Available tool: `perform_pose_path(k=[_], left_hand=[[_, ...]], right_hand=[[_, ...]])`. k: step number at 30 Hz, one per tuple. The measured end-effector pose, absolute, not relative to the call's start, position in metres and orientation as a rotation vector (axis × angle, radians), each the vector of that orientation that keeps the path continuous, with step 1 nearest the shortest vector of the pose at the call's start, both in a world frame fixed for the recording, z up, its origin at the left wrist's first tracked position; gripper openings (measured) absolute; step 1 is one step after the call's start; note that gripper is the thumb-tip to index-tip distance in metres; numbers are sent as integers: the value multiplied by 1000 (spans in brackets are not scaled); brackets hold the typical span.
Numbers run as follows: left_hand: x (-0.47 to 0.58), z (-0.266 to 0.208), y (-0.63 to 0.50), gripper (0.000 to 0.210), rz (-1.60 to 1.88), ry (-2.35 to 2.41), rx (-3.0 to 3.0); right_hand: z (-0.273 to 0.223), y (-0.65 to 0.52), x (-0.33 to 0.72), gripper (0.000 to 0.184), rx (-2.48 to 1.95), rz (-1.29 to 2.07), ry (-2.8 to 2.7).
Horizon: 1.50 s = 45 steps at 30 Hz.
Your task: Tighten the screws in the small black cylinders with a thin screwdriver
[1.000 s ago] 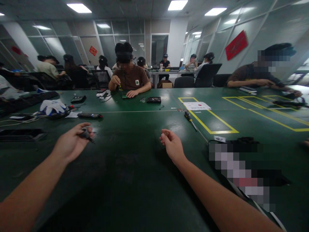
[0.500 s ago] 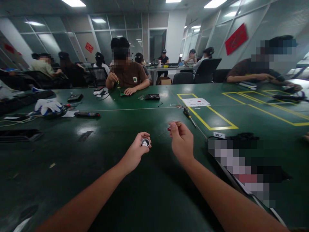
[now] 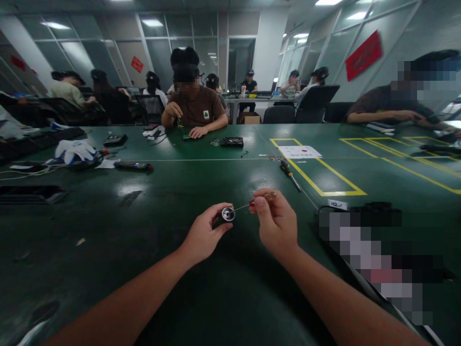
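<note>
At the centre of the dial, with twelve o'clock straight ahead across the green table [image 3: 108, 221], a round metal-rimmed part [image 3: 228, 214] is held above the surface. The left hand [image 3: 203, 235], on its eight o'clock side, is closed around the part's wall, thumb below and fingers above, presumably so that the hollow face is left uncovered toward the wearer. The right hand [image 3: 277, 221], at three o'clock, pinches a slim tool [image 3: 270, 196] near its red collar; this grip probably allows fine steering of the thin shaft, which points to nine o'clock and ends at the part's rim. Whether the tip touches cannot be told.

Surroundings: at two o'clock, beyond the right hand, lie a yellow-and-black screwdriver [image 3: 291, 176] and a white sheet [image 3: 300, 152]. At ten lie a black cylindrical tool [image 3: 133, 166] and white gloves [image 3: 75, 151]; at twelve, a black box [image 3: 232, 142]. The left fingers hide the part's side; at four o'clock a blurred-out object [image 3: 374, 264] limits the right forearm's outward room.
</note>
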State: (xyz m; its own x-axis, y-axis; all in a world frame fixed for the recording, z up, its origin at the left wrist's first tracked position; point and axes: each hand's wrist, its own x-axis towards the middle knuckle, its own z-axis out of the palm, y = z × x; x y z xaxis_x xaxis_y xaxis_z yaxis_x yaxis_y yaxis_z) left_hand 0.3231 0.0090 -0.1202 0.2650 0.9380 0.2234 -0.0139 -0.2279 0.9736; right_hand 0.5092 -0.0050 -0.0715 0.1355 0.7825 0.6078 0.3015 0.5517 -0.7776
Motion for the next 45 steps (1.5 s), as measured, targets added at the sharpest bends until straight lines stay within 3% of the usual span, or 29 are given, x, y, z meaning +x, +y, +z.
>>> perform_pose_path(k=[15,40,45], left_hand=[[319,-121,11,48,1160,884,1555],[316,-117,11,51,1176,935,1679],[314,-113,11,46,1229,1037,1792]], right_hand=[[-64,-16,510,8,-954,68,-1672],[-62,-14,511,9,-987,128,-1738],[-58,-14,510,11,-1039,361,-1758]])
